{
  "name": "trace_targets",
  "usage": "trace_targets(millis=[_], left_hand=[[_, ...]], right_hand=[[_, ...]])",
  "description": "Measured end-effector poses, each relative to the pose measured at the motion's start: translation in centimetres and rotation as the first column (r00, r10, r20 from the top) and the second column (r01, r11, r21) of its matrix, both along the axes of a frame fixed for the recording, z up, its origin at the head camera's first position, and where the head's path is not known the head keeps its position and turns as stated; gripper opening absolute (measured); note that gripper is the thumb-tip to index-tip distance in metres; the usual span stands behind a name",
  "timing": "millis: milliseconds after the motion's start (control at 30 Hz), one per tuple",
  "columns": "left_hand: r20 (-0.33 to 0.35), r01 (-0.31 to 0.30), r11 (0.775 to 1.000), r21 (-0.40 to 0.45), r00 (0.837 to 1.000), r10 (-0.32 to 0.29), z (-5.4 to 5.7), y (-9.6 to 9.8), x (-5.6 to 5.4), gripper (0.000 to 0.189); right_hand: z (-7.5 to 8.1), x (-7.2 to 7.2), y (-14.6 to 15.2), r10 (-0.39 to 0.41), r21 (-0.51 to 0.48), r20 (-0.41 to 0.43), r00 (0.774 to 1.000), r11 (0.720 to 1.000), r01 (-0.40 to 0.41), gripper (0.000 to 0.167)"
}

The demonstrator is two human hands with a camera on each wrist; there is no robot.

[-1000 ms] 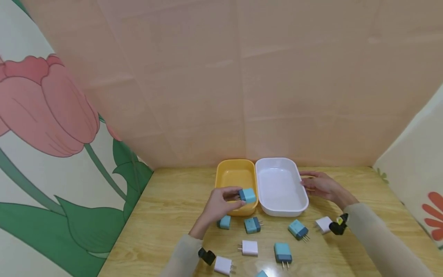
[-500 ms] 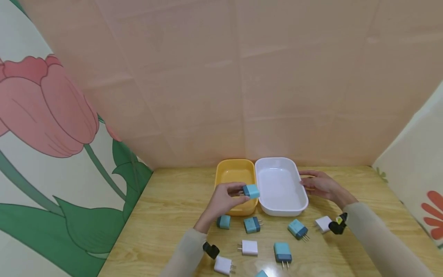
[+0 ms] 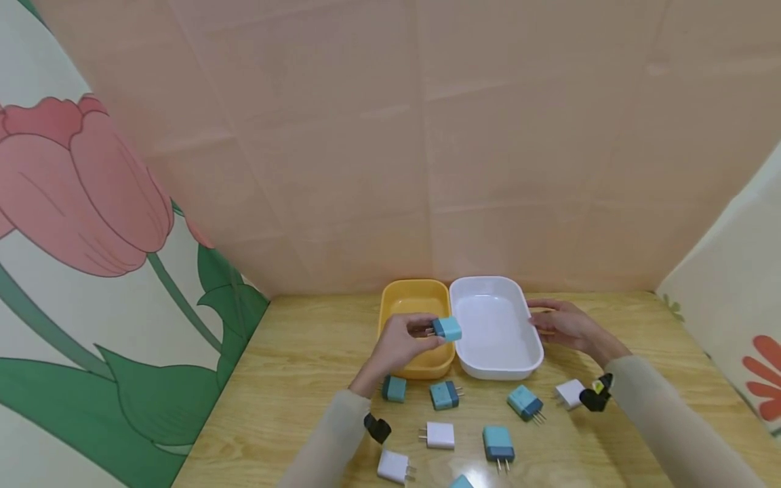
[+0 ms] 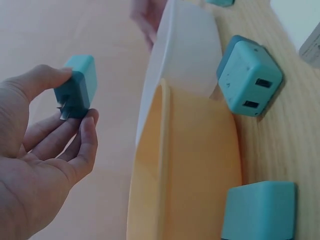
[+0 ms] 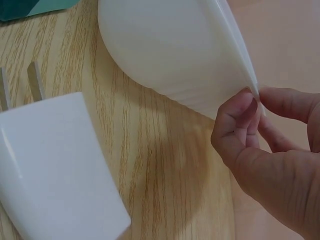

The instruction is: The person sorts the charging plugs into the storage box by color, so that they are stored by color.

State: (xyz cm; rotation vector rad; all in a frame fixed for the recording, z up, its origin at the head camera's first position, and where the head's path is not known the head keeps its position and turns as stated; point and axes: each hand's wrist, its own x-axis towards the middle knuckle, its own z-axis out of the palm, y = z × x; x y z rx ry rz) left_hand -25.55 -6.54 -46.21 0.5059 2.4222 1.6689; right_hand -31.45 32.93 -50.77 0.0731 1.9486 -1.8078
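Note:
My left hand pinches a two-tone blue charger plug between thumb and fingers. It is held in the air where the yellow tray and the white tray meet, overlapping both rims in the head view. In the left wrist view the prongs of this charger plug point back toward the palm. At the right side of the white tray, my right hand grips the rim. Seen from the right wrist, thumb and fingers of that hand close on the tray's thin edge.
Several blue charger plugs, one just in front of the yellow tray, lie on the wooden table. White charger plugs are scattered among them, another below my right wrist. A beige cloth hangs behind the trays.
My left hand has moved right and slightly away from me with the blue charger plug, from over the yellow tray to the white tray's near-left rim. My right hand stays put.

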Motion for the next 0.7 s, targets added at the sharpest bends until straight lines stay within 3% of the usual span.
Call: trace_targets(millis=[267, 700], left_hand=[[-0.022, 0.023, 0.999, 0.029, 1.0, -0.022, 0.4, 0.5, -1.3, 0.04], [-0.025, -0.015, 1.0, -0.009, 1.0, 0.015, 0.4, 1.4, -2.8, 0.038]], right_hand=[[0.0, 0.1, 0.0, 0.023, 0.038, -0.023, 0.999, 0.999, -0.022, 0.07], [0.2, 0.1, -0.2, 0.022, 0.047, -0.017, 1.0, 0.999, -0.021, 0.07]])
